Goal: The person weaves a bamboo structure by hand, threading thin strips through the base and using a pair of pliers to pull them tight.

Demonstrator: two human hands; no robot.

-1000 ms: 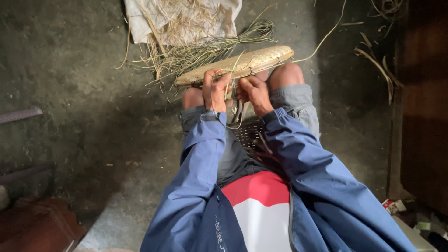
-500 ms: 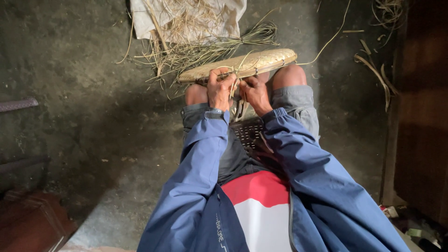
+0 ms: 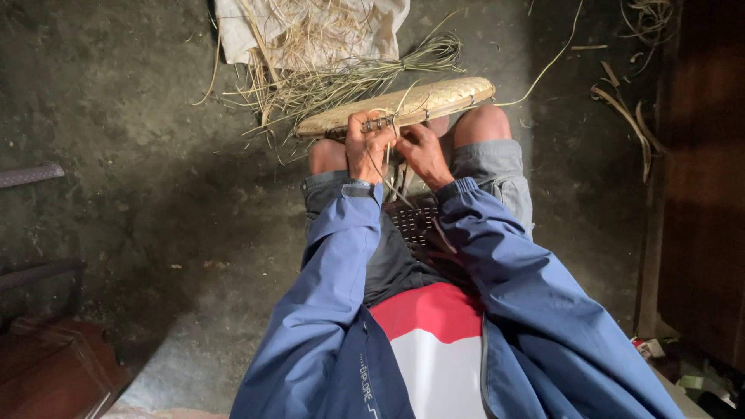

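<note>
A flat woven bamboo tray (image 3: 434, 99) rests tilted across my knees, its rim toward me. My left hand (image 3: 365, 147) grips the near rim, thumb over a dark binding on the edge. My right hand (image 3: 419, 151) sits close beside it, fingers pinched on a thin bamboo strip (image 3: 388, 182) that runs down toward my lap. A dark woven piece (image 3: 411, 221) lies on my lap between my blue sleeves.
Loose grass and bamboo splints (image 3: 326, 85) lie on the dirt floor beyond my knees, partly on a pale cloth sack (image 3: 310, 27). More curled strips (image 3: 628, 109) lie at right by a dark wooden wall (image 3: 698, 194). A reddish object (image 3: 46, 365) sits at lower left.
The view has shifted a little. My left hand has moved up onto the tray's rim, and my right hand has closed in beside it.
</note>
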